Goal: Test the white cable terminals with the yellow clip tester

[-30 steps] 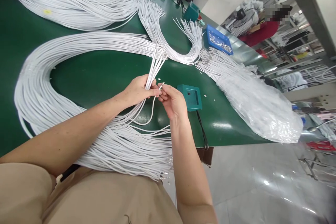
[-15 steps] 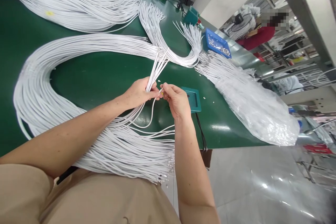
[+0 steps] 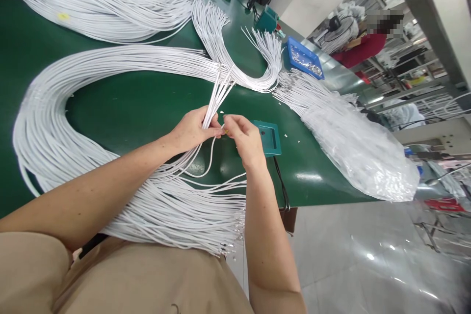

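Observation:
Several white cables (image 3: 217, 94) stand gathered in my left hand (image 3: 196, 127), which is closed around them. A single cable loops out below, its end held up between the left thumb and fingers. Close beside it, the fingers of my right hand (image 3: 243, 136) are pinched together at that cable end; a tiny yellow spot shows there, too small to name. Just right of the right hand sits a teal tray-like fixture (image 3: 270, 138). Under my forearms spreads a large bundle of white cables (image 3: 176, 211), curving round the left side, its metal-tipped ends near the table edge.
More white cable bundles (image 3: 110, 5) lie at the back left. A blue tray (image 3: 303, 58) of small metal parts stands at the back right, with plastic-wrapped cables (image 3: 356, 142) in front. The green table (image 3: 305, 176) ends there. A person in red (image 3: 362, 51) is beyond.
My right fingers have shifted slightly at the cable end, and the white tip between them shows less. The left hand keeps its hold on the cables. The view has shifted slightly.

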A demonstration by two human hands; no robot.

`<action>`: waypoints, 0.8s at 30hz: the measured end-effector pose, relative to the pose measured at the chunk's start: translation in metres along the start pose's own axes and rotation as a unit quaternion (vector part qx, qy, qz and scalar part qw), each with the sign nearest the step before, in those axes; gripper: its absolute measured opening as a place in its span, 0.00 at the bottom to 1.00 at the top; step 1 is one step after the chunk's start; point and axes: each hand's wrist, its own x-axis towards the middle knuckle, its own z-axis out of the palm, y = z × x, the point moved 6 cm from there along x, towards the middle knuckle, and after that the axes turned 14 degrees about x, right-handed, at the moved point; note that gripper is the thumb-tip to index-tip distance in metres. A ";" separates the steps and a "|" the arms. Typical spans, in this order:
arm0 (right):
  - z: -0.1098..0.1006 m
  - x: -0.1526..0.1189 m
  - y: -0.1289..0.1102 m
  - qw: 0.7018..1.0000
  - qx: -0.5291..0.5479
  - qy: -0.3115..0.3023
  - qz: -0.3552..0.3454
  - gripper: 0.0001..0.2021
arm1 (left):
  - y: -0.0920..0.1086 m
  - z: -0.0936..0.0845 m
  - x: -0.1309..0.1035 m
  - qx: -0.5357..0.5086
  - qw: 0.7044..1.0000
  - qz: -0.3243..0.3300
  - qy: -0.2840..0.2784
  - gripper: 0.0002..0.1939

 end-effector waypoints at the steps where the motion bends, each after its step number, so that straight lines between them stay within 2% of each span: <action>1: 0.002 0.000 0.000 0.999 -0.037 -0.011 -0.014 0.10 | 0.000 0.002 0.000 -0.022 1.000 -0.004 -0.009 0.13; 3: 0.003 0.000 0.000 0.990 -0.122 -0.011 -0.070 0.08 | -0.002 0.007 0.000 -0.105 0.993 -0.030 -0.039 0.16; 5: 0.006 -0.002 -0.001 0.963 -0.224 -0.006 -0.152 0.10 | -0.007 0.013 -0.001 -0.201 0.973 -0.082 -0.075 0.17; 8: 0.016 -0.008 0.002 0.882 -0.395 -0.020 -0.256 0.17 | -0.016 0.020 -0.002 -0.286 0.938 -0.159 -0.111 0.14; 10: 0.020 -0.010 0.006 0.831 -0.474 -0.038 -0.289 0.19 | -0.018 0.021 -0.002 -0.297 0.930 -0.176 -0.124 0.13; 11: 0.021 -0.009 0.008 0.815 -0.495 -0.053 -0.296 0.20 | -0.019 0.021 -0.001 -0.288 0.933 -0.178 -0.119 0.14; 13: 0.016 -0.006 0.010 0.809 -0.503 -0.069 -0.297 0.18 | -0.022 0.017 0.001 -0.245 0.950 -0.171 -0.094 0.15; 17: -0.006 0.013 0.013 0.831 -0.500 -0.071 -0.234 0.11 | -0.024 0.012 0.003 -0.130 0.981 -0.129 -0.063 0.20; 20: -0.014 0.023 0.019 0.825 -0.525 -0.109 -0.180 0.07 | -0.027 0.011 0.004 -0.071 0.989 -0.112 -0.061 0.22; 24: -0.013 0.026 0.021 0.823 -0.521 -0.121 -0.189 0.05 | -0.030 0.010 0.006 -0.022 0.992 -0.109 -0.051 0.22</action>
